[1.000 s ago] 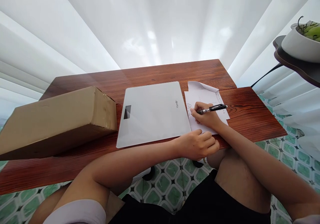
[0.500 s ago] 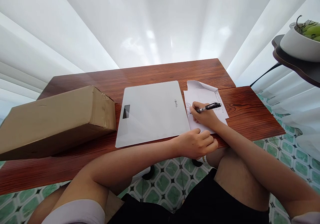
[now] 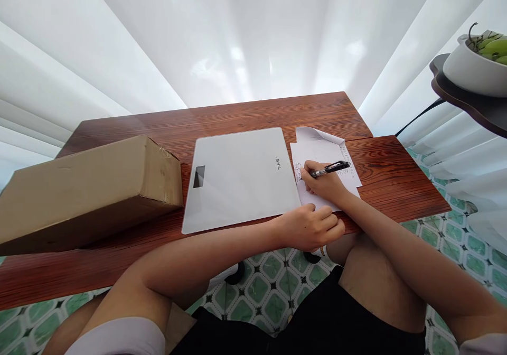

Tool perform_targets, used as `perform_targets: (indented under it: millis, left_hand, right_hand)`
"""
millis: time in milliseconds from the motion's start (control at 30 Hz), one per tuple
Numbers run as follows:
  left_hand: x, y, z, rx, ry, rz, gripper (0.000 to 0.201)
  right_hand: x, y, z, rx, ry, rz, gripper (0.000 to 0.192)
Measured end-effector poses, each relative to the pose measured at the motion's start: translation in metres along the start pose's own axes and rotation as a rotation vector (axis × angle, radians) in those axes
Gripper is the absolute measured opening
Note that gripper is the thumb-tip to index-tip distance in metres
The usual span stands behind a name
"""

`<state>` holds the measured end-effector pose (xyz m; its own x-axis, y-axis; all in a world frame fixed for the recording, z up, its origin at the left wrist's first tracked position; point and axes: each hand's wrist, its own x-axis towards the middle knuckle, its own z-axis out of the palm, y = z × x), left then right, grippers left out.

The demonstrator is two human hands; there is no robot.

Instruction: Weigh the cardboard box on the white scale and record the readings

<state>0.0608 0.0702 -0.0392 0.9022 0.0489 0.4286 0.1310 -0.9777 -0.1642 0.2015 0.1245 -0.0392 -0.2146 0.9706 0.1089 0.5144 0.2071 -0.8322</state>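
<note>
Far left on the table (image 3: 245,114): a brown box (image 3: 85,191), lying long and tilted, taped at its right end, its near corner close to the scale. Next to it, mid-table: a flat white scale (image 3: 240,178) with a small dark display window at its left end and faint lettering at its right, right edge just beside the paper. Then the left hand (image 3: 311,227), resting at the near table edge below the scale's right corner, fingers curled loosely inward into a soft fist, gripping nothing visible, knuckles touching or almost touching the lower edge of the paper. Above it the right hand (image 3: 322,183), lying on the paper (image 3: 317,146), fingers pinched tight around a black pen (image 3: 330,168), tip down on the sheet's left part near a small printed mark, barrel slanting up to the right. Paper white, printed with rows of small text too fine to read, top corner folded over, placed at the table's right part between scale and right edge. Forearms crossing from below, pale sleeves at the bottom corners, dark shorts and green patterned floor tiles under the table. Far right: a dark shelf (image 3: 467,99) carrying a white bowl (image 3: 471,72) with green fruit, well apart from the table. White curtains behind everything.
</note>
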Motion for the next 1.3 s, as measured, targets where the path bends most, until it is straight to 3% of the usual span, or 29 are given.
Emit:
perform_targets:
  millis: [367, 533, 800, 1133, 1300]
  left_hand:
    - [0.0, 0.0, 0.0, 0.023, 0.056, -0.006, 0.01]
    - [0.001, 0.0, 0.0, 0.008, 0.079, -0.014, 0.008]
    - [0.0, 0.0, 0.001, -0.012, -0.02, -0.003, 0.008]
    - [0.0, 0.0, 0.003, 0.005, 0.03, -0.001, 0.005]
    - [0.0, 0.0, 0.002, -0.012, -0.042, -0.002, 0.008]
  right_hand:
    - [-0.001, 0.002, 0.001, 0.04, 0.021, -0.014, 0.03]
    - [-0.001, 0.002, 0.0, 0.099, 0.018, 0.056, 0.03]
    - [-0.001, 0.002, 0.0, 0.102, 0.016, 0.035, 0.03]
    - [-0.001, 0.002, 0.001, -0.064, 0.037, -0.052, 0.029]
    - [-0.005, -0.007, -0.007, -0.174, 0.207, -0.109, 0.03]
